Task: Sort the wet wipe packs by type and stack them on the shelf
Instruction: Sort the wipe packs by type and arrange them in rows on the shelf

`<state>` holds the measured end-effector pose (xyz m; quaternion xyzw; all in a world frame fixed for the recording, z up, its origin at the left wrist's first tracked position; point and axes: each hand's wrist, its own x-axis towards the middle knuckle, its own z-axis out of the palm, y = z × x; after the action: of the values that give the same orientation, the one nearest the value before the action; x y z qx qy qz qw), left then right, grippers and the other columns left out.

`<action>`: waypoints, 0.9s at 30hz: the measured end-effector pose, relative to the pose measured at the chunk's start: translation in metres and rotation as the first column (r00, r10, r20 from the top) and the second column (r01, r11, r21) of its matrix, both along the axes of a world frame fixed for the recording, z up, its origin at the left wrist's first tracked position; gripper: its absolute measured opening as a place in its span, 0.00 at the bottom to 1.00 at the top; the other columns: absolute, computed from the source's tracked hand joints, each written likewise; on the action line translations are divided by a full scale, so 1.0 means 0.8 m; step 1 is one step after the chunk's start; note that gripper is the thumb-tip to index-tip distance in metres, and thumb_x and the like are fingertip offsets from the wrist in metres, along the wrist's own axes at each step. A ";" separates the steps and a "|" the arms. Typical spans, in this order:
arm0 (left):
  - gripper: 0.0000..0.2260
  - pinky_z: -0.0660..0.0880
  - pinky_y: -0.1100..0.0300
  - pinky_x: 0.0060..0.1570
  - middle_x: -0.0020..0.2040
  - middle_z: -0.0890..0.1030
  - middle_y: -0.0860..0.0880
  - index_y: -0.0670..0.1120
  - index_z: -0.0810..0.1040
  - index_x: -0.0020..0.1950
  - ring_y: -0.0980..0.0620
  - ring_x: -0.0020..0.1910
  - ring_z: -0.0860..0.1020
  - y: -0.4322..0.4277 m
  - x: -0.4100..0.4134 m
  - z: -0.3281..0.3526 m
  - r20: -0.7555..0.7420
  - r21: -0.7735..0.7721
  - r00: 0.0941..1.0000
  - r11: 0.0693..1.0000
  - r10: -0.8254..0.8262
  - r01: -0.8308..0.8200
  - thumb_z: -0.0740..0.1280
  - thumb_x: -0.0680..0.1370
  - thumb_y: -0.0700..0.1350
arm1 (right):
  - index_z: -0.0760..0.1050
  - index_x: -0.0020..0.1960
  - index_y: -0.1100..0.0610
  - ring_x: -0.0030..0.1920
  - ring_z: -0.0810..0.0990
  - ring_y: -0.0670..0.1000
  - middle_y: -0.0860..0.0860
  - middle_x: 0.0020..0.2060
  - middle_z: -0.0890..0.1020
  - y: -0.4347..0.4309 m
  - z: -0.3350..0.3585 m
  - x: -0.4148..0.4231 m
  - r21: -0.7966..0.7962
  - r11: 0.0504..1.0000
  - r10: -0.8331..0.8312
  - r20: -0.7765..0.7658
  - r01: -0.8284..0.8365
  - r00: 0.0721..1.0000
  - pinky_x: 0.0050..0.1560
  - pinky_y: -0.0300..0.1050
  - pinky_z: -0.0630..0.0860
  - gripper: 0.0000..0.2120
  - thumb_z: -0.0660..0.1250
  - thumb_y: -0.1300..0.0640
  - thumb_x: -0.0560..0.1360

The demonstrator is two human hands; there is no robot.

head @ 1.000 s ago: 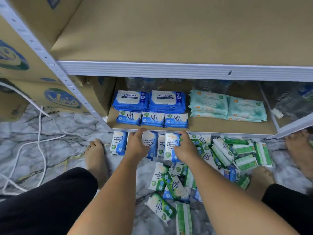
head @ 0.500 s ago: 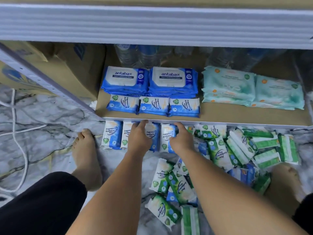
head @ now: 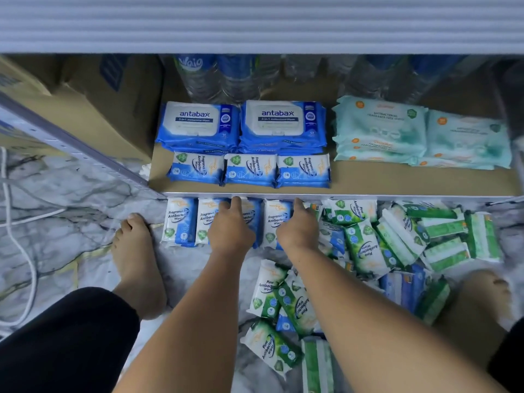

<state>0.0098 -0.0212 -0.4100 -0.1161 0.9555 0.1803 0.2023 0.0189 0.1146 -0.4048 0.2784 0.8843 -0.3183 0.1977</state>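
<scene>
A row of small blue Fragrance Free packs [head: 180,222] lies on the floor just in front of the shelf board [head: 397,180]. My left hand [head: 231,226] lies over the third pack of the row, fingers curled over its far edge. My right hand [head: 297,225] grips the right side of the fourth pack, one finger reaching the shelf edge. On the shelf sit two stacks of large blue Antabax packs [head: 280,123], three stacks of small blue packs [head: 249,170] and teal packs [head: 380,126]. Green Pine packs [head: 365,248] lie loose on the floor to the right.
Water bottles [head: 198,78] stand at the back of the shelf. A cardboard box [head: 93,114] and the slanted shelf post [head: 85,154] are at the left. White cables [head: 17,242] run over the marble floor. My bare feet [head: 136,265] flank the packs. The upper shelf beam [head: 255,24] hangs overhead.
My head has come lower and closer to the shelf. Both hands stay on the same blue packs in the floor row, now pushed up against the shelf's front edge.
</scene>
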 end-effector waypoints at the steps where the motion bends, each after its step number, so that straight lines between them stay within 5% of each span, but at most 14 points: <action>1: 0.26 0.74 0.50 0.38 0.63 0.70 0.45 0.47 0.68 0.66 0.42 0.56 0.75 0.001 0.003 0.001 -0.026 -0.037 1.000 0.999 -0.018 0.017 0.71 0.71 0.39 | 0.63 0.78 0.54 0.63 0.76 0.59 0.57 0.66 0.71 0.005 0.007 0.003 -0.032 0.999 -0.020 -0.048 0.019 0.999 0.58 0.51 0.78 0.33 0.69 0.64 0.75; 3: 0.19 0.72 0.52 0.37 0.61 0.71 0.45 0.45 0.71 0.62 0.43 0.57 0.72 0.009 0.012 0.004 -0.133 -0.050 0.990 0.997 -0.057 0.051 0.69 0.72 0.40 | 0.71 0.73 0.56 0.54 0.80 0.54 0.53 0.57 0.77 0.021 0.029 0.018 -0.147 0.988 -0.069 -0.197 0.040 0.978 0.49 0.43 0.76 0.25 0.67 0.64 0.77; 7: 0.04 0.70 0.55 0.34 0.45 0.76 0.46 0.46 0.72 0.48 0.43 0.41 0.75 0.049 0.044 0.027 -0.221 0.153 0.975 0.988 0.025 0.009 0.64 0.75 0.43 | 0.81 0.60 0.56 0.36 0.78 0.49 0.48 0.42 0.80 0.094 0.066 0.079 -0.221 0.965 -0.217 -0.387 0.139 0.896 0.38 0.41 0.71 0.13 0.67 0.65 0.78; 11: 0.06 0.68 0.57 0.33 0.34 0.75 0.49 0.48 0.71 0.41 0.42 0.37 0.77 0.108 0.089 0.059 -0.136 0.241 0.990 0.968 -0.031 0.063 0.65 0.75 0.47 | 0.81 0.58 0.60 0.39 0.80 0.59 0.56 0.42 0.82 0.189 0.072 0.155 -0.057 0.910 -0.414 -0.211 0.411 0.886 0.35 0.44 0.72 0.11 0.65 0.66 0.77; 13: 0.07 0.67 0.58 0.32 0.32 0.75 0.50 0.48 0.71 0.40 0.44 0.34 0.74 0.142 0.112 0.071 -0.132 0.265 0.988 0.957 -0.083 0.116 0.65 0.76 0.48 | 0.80 0.58 0.63 0.45 0.81 0.64 0.64 0.49 0.83 0.227 0.063 0.186 0.044 0.892 -0.448 -0.051 0.450 0.893 0.41 0.50 0.76 0.11 0.65 0.65 0.76; 16: 0.09 0.67 0.59 0.31 0.30 0.71 0.51 0.48 0.69 0.39 0.47 0.31 0.72 0.187 0.140 0.075 -0.053 0.323 0.984 0.929 -0.172 0.180 0.63 0.78 0.47 | 0.77 0.64 0.58 0.49 0.82 0.62 0.60 0.53 0.83 0.259 0.048 0.214 0.087 0.899 -0.437 0.113 0.429 0.893 0.49 0.52 0.80 0.16 0.67 0.58 0.77; 19: 0.13 0.74 0.54 0.33 0.34 0.75 0.47 0.46 0.71 0.38 0.49 0.31 0.74 0.217 0.162 0.060 0.192 0.344 0.936 0.913 -0.295 0.217 0.62 0.80 0.49 | 0.74 0.65 0.56 0.48 0.81 0.60 0.58 0.54 0.82 0.268 0.040 0.227 0.087 0.939 -0.344 0.200 0.333 0.918 0.47 0.49 0.79 0.14 0.65 0.55 0.80; 22: 0.18 0.80 0.52 0.47 0.45 0.81 0.45 0.42 0.79 0.54 0.44 0.46 0.82 0.233 0.188 0.043 0.358 0.333 0.867 0.915 -0.347 0.229 0.63 0.80 0.56 | 0.75 0.59 0.59 0.48 0.78 0.59 0.60 0.54 0.81 0.268 0.030 0.230 0.077 0.971 -0.239 0.195 0.228 0.951 0.48 0.45 0.74 0.10 0.62 0.55 0.82; 27: 0.24 0.79 0.53 0.53 0.55 0.82 0.45 0.43 0.76 0.63 0.45 0.54 0.81 0.252 0.212 0.026 0.272 0.166 0.918 0.953 -0.290 0.252 0.61 0.81 0.62 | 0.74 0.60 0.60 0.53 0.79 0.62 0.59 0.55 0.78 0.255 0.011 0.224 0.154 0.974 -0.197 0.191 0.169 0.962 0.48 0.50 0.76 0.18 0.65 0.46 0.79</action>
<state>0.1792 0.1802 -0.3893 0.0051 0.9083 0.1918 0.3718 0.1981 0.3189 -0.3961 0.4032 0.8493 -0.2438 0.2380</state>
